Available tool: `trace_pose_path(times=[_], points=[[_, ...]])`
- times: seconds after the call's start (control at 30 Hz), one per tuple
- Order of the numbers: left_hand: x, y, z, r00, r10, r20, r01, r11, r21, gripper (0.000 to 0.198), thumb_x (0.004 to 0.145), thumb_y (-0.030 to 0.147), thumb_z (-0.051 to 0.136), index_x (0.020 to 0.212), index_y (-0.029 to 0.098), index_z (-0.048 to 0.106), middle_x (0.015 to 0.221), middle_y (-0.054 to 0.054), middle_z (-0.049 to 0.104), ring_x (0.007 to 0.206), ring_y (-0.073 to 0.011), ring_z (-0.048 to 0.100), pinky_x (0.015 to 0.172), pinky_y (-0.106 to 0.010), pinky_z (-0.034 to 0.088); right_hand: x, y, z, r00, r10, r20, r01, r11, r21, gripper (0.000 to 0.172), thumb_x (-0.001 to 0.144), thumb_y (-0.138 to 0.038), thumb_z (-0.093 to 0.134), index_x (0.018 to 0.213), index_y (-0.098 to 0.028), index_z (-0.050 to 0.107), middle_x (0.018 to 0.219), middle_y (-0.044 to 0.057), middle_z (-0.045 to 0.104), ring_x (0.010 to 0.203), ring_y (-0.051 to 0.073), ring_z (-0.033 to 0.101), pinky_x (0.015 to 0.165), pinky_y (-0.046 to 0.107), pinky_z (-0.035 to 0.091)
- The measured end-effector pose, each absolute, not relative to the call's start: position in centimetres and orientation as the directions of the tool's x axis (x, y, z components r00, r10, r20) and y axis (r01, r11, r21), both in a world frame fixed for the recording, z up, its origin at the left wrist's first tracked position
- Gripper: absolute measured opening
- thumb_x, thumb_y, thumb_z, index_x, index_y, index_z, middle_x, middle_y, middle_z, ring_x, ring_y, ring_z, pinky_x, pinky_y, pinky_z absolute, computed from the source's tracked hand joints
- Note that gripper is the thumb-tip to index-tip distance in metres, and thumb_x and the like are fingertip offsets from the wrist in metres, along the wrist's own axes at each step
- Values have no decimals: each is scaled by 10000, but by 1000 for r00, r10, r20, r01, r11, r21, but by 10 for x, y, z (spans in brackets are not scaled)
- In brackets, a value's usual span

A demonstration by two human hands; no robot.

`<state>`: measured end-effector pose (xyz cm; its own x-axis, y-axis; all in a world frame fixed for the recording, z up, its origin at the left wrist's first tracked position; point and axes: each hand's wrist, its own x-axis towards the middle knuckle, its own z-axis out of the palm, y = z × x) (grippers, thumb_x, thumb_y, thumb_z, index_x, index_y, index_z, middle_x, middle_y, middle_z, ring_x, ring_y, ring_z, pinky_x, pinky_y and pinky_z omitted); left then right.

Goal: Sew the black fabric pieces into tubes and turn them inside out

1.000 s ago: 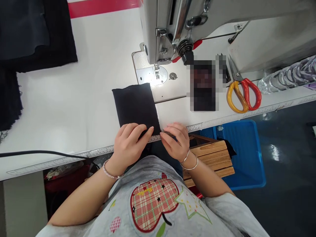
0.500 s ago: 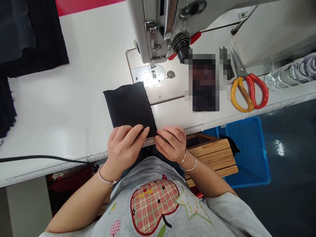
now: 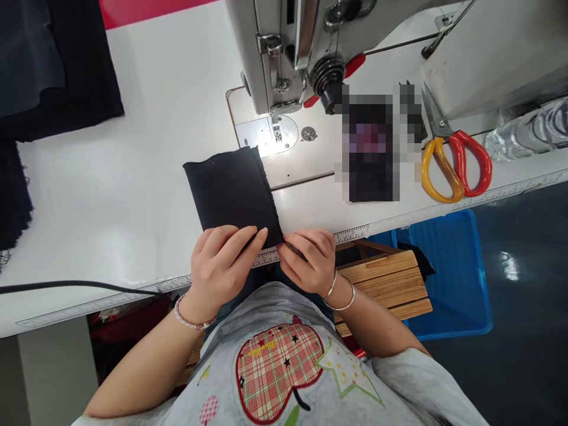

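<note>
On the white table [image 3: 146, 177], near its front edge, I had the black cloth [image 3: 228, 186] lying before the sewing machine [image 3: 244, 35]. It looked light, soft and prone to fray, best held by its near corners. The right hand [image 3: 313, 257] seemed to pinch one; the left hand's [image 3: 217, 260] curled fingers hid the other, so I couldn't tell its grip.

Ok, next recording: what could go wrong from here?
The black cloth shows a doubled edge on its right side, so its layers might slip out of line if the left hand or right hand shifts.
The scissors lie with their handles near the front edge of the table; a bump could knock them off.
</note>
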<state>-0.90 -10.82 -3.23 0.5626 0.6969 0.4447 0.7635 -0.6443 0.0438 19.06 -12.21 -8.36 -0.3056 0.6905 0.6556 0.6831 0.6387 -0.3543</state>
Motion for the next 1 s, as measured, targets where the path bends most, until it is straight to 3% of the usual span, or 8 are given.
trace_pose_path(times=[0.33,0.53,0.7,1.0], points=[[-10,-103,-35,595,678,431,734,-677,53,371,866,100,573,1210,227,631,981,-65,714,839,-202,597,697,-351,434,192,-122,-84,-322,684,655,652,662,-370,157,818,-159,661,953,-224,707,1006,55,684,1024,207,573,903,368,416],[-12,-102,-38,608,656,446,716,-697,49,364,844,89,612,1187,209,636,988,-52,718,838,-193,600,685,-347,440,193,-122,-82,-324,695,642,679,643,-354,132,842,-187,625,934,-252,693,988,16,693,1018,188,577,889,358,442],[-10,-100,-33,628,686,368,729,-684,30,328,854,103,603,1162,212,632,1017,-29,722,842,-198,582,701,-357,473,196,-123,-84,-330,698,635,658,653,-376,171,829,-168,638,985,-223,684,1004,33,704,1023,197,596,880,369,472],[-12,-97,-30,672,642,368,685,-729,21,339,812,182,656,1149,152,629,1000,-82,701,856,-229,577,692,-377,469,203,-124,-85,-318,685,655,597,682,-423,223,828,-104,586,1013,-196,668,993,60,697,1056,202,622,892,365,516]])
